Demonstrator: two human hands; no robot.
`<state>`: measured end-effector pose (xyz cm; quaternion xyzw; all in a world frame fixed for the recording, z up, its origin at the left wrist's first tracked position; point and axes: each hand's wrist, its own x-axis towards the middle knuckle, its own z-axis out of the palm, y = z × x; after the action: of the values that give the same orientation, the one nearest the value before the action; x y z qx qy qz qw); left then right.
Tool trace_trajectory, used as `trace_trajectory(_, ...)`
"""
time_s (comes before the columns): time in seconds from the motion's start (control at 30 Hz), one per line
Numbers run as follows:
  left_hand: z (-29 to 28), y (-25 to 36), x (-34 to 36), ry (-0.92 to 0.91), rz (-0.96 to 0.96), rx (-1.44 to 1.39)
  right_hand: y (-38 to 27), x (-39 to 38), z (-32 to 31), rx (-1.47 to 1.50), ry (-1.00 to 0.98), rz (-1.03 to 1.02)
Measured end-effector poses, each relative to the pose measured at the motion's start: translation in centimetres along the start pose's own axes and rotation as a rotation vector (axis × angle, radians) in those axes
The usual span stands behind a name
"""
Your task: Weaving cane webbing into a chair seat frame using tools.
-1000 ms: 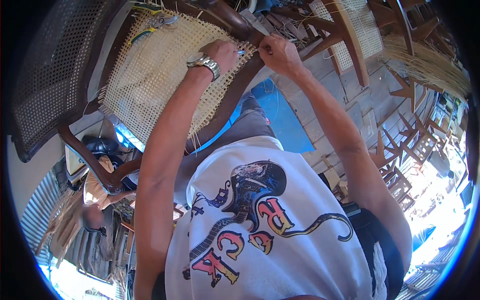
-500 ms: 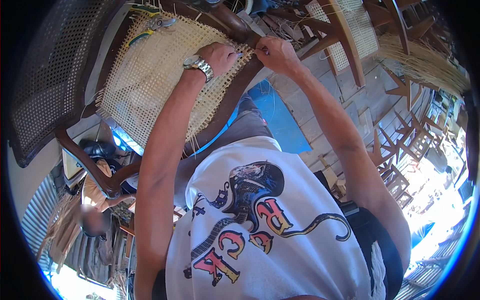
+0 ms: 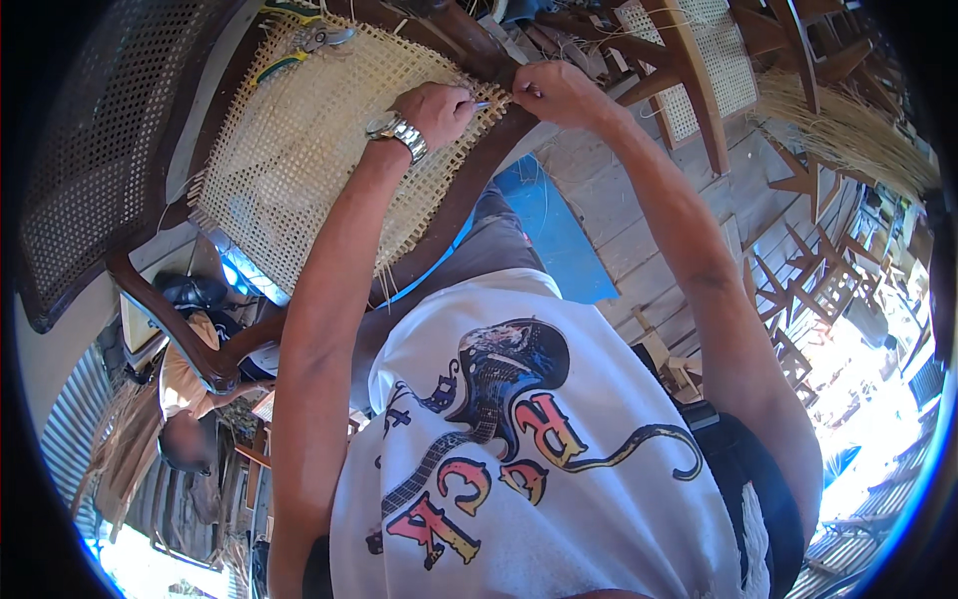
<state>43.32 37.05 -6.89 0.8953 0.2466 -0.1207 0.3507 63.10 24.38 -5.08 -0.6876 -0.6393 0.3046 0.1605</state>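
A pale woven cane panel (image 3: pixel 289 170) lies across the seat of a dark wooden chair frame (image 3: pixel 454 215), its loose strand ends sticking out along the edge. My left hand (image 3: pixel 435 115), with a metal watch at the wrist, rests closed on the panel near its far right corner. From its fingers juts the tip of a thin pointed tool (image 3: pixel 483 105), its handle hidden in the fist. Just right of that corner, my right hand (image 3: pixel 561 95) is pinched by the dark rail; whatever the fingers grip is too small to make out.
Pruning shears (image 3: pixel 321 40) with yellow-green handles lie on the panel's far left. A dark cane backrest (image 3: pixel 90 170) rises at left. Behind, at right, are another caned chair part (image 3: pixel 704 75) and a bundle of strands (image 3: pixel 848 125). A person (image 3: pixel 190 389) is at lower left.
My right hand has drawn slightly away from the panel corner, up and to the right. My left hand stays almost in place with the tool tip at the panel edge.
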Motion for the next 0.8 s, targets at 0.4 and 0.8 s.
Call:
trace_trajectory(0.4, 0.2, -0.1, -0.1, 0.018, -0.019, 0.018, -0.5, 0.3, 0.7, -0.087, -0.003, 0.033)
trace_trajectory(0.8, -0.1, 0.4, -0.3, 0.010, -0.044, 0.016, -0.7, 0.7, 0.2, -0.074, -0.081, 0.105)
